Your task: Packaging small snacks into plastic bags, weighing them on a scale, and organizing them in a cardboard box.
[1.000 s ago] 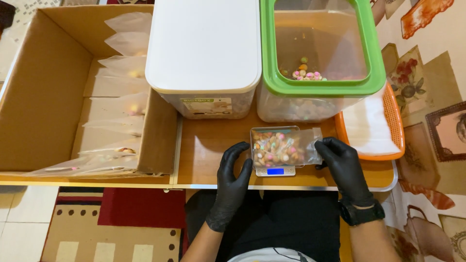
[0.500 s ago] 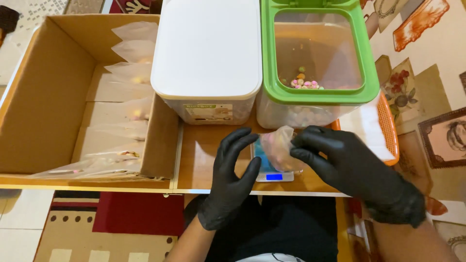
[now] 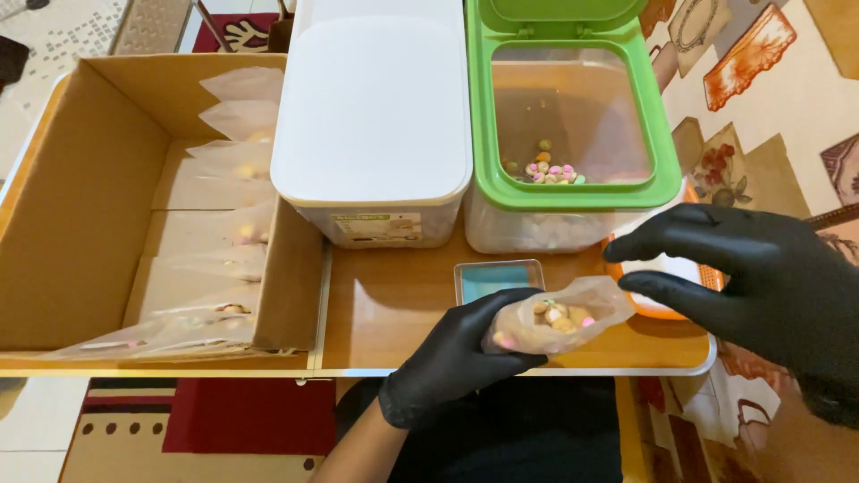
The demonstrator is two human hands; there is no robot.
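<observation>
The right hand [image 3: 761, 286] is cut off by the right edge of the frame, and its wrist is lost at the lower right corner; it is held open above the surface [image 3: 394, 309], fingers spread, gripping nothing. Behind it an orange tray [image 3: 667, 309] is largely hidden, so that only a strip of its rim and a pale inner part can be seen; what lies in it cannot be made out.

A small clear bag [image 3: 555, 317] is gripped by the left hand [image 3: 452, 358], which is closed around its lower end at the front edge of the surface. Small round sweets in pink, cream and yellow are seen through the plastic, though single pieces are hard to tell apart. Just behind the bag, a small scale [image 3: 497, 279] with a blue-green top is partly covered by the bag and the fingers.

A green-rimmed clear bin [image 3: 573, 192] is stood at the back with its lid flipped up; only a small heap of the same sweets is left at its bottom. Beside it, a white-lidded bin [image 3: 371, 116] is kept closed, so its contents are hidden. At the left, a cardboard box [image 3: 80, 224] is filled with rows of sealed clear bags [image 3: 219, 224], their contents barely visible through the glare.
</observation>
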